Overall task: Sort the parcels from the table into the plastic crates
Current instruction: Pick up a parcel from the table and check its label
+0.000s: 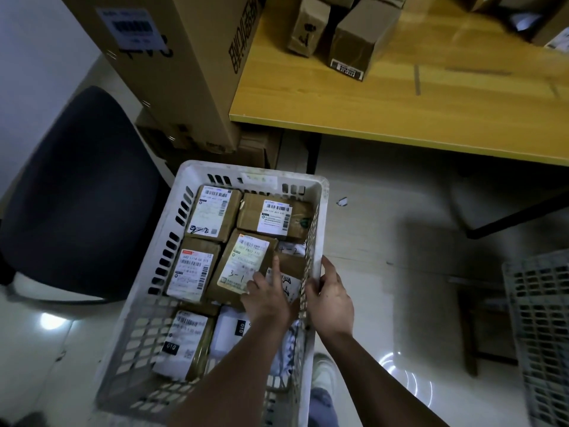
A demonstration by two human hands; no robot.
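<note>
Plastic crate [197, 180], cardboard parcels [212, 214], prob. wood table [400, 109].

A white plastic crate [215, 303] stands on the pale floor, packed with brown parcels bearing white labels. The left hand [266, 298] reaches inside near the crate's right wall and presses its fingers on a tilted parcel marked "3-1" [237, 268]. The right hand [331, 300] grips the crate's right rim from outside. Beyond, 2 small boxes [332, 29] sit near the far edge of a yellow wooden table [400, 97]. A second grey crate [542, 328] shows at the right, a dark chair [77, 195] at the left.
</note>
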